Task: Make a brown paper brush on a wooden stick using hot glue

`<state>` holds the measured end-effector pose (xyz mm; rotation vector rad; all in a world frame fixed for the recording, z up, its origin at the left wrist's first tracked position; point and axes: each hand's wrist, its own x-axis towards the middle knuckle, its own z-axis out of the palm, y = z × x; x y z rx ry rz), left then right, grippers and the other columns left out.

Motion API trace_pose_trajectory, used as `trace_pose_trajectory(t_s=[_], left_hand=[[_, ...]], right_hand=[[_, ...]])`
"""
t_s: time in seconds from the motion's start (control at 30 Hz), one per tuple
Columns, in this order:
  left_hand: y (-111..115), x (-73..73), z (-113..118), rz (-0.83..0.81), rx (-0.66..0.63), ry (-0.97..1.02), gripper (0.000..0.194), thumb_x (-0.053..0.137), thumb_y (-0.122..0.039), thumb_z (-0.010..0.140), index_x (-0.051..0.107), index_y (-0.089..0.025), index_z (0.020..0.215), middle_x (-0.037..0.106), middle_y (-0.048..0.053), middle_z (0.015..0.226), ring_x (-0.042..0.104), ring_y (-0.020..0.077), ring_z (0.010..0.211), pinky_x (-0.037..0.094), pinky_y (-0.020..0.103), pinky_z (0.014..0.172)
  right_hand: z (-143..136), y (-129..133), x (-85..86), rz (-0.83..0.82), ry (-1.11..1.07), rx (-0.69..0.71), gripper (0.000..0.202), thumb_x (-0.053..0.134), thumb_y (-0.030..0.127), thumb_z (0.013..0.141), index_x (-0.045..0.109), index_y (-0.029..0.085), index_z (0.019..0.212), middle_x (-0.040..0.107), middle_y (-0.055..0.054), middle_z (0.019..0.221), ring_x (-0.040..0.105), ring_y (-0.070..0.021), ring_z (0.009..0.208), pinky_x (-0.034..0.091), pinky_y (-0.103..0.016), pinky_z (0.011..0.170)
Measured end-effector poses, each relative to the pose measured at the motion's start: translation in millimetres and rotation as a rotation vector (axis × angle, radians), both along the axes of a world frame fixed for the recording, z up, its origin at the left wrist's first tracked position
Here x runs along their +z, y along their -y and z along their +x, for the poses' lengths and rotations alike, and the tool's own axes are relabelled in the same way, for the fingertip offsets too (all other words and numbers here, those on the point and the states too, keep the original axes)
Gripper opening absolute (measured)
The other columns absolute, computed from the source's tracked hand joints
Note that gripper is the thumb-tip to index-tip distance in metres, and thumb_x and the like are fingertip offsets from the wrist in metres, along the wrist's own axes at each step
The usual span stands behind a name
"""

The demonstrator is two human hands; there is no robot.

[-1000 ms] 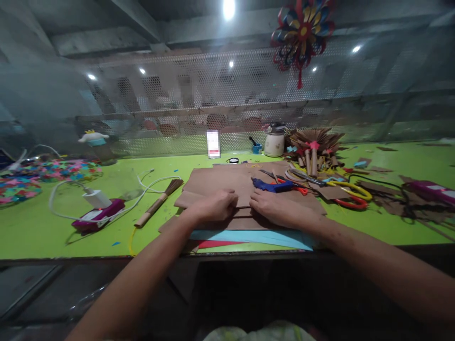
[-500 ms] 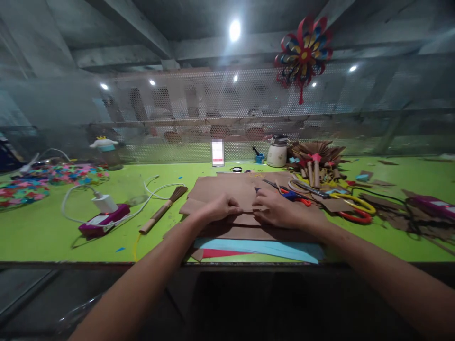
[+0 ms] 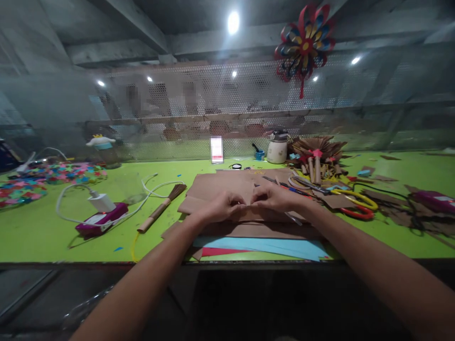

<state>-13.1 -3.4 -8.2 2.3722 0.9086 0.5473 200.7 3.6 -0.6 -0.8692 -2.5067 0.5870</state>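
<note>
A stack of brown kraft paper sheets (image 3: 213, 184) lies in front of me at the middle of the table. My left hand (image 3: 231, 204) is closed in a pinch on the near part of the brown paper. Almost touching it, my right hand (image 3: 266, 198) pinches the same paper, thumb and forefinger together. The fingertips hide the exact spot they grip. By the right wrist, a slim pen-like thing (image 3: 293, 218) juts out over the paper; whether the hand holds it is unclear. Strips of light blue paper (image 3: 263, 245) and red paper (image 3: 220, 251) lie at the near edge.
Scissors with yellow handles (image 3: 359, 199) and scissors with red handles (image 3: 357, 214) lie right, beside folded-paper brooms (image 3: 316, 161). Leftward are a single small paper broom (image 3: 161, 208), a purple box with a charger (image 3: 103, 219), and paper stars (image 3: 71, 174). A phone (image 3: 216, 149) stands behind.
My right hand has moved slightly left, closer to my left hand, and its fingers now pinch. The dark pen tip above that hand no longer shows; a pen-like end now shows below its wrist.
</note>
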Motion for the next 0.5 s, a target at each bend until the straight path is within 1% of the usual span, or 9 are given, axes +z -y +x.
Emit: trace_pose_trajectory(t_s=[0.13, 0.27, 0.33, 0.43, 0.5], left_hand=[[-1.7, -2.6, 2.0, -0.051, -0.002, 0.045, 0.033, 0.047, -0.040, 0.082, 0.061, -0.011, 0.074, 0.051, -0.001, 0.057, 0.042, 0.0078, 0.053, 0.033, 0.019, 0.050], [-4.4, -4.0, 3.9, -0.020, -0.013, 0.133, 0.028, 0.054, -0.037, 0.077, 0.061, -0.012, 0.067, 0.053, -0.001, 0.060, 0.045, 0.0087, 0.059, 0.037, 0.019, 0.057], [-4.1, -1.8, 4.0, -0.088, -0.010, 0.163, 0.028, 0.056, -0.037, 0.075, 0.061, -0.011, 0.066, 0.051, -0.001, 0.057, 0.043, 0.0081, 0.056, 0.036, 0.019, 0.053], [-0.8, 2.8, 3.5, -0.252, 0.007, 0.176, 0.031, 0.057, -0.040, 0.074, 0.060, -0.010, 0.065, 0.045, -0.004, 0.049, 0.037, 0.0059, 0.045, 0.030, 0.018, 0.044], [2.5, 4.8, 3.7, -0.291, 0.026, 0.189, 0.031, 0.060, -0.040, 0.072, 0.060, -0.010, 0.065, 0.045, -0.004, 0.047, 0.037, 0.0055, 0.043, 0.029, 0.018, 0.042]], right_hand=[[2.5, 3.3, 5.1, 0.034, -0.009, 0.054, 0.018, 0.054, 0.026, 0.077, 0.066, 0.012, 0.077, 0.061, -0.002, 0.069, 0.052, -0.0118, 0.064, 0.040, -0.022, 0.061], [2.6, 3.9, 4.6, 0.011, -0.010, 0.025, 0.020, 0.054, 0.028, 0.077, 0.064, 0.011, 0.076, 0.060, -0.002, 0.068, 0.051, -0.0120, 0.064, 0.039, -0.022, 0.060], [4.3, 3.1, 4.2, -0.014, -0.016, 0.026, 0.020, 0.054, 0.029, 0.077, 0.064, 0.011, 0.076, 0.059, -0.002, 0.068, 0.050, -0.0115, 0.063, 0.039, -0.021, 0.059], [7.6, 2.3, 4.6, -0.054, -0.020, 0.030, 0.020, 0.054, 0.029, 0.077, 0.063, 0.011, 0.075, 0.057, 0.000, 0.063, 0.048, -0.0103, 0.059, 0.037, -0.021, 0.056], [7.8, 2.9, 4.7, -0.063, -0.008, 0.023, 0.020, 0.054, 0.029, 0.077, 0.063, 0.012, 0.074, 0.056, 0.000, 0.062, 0.047, -0.0102, 0.059, 0.036, -0.020, 0.055]])
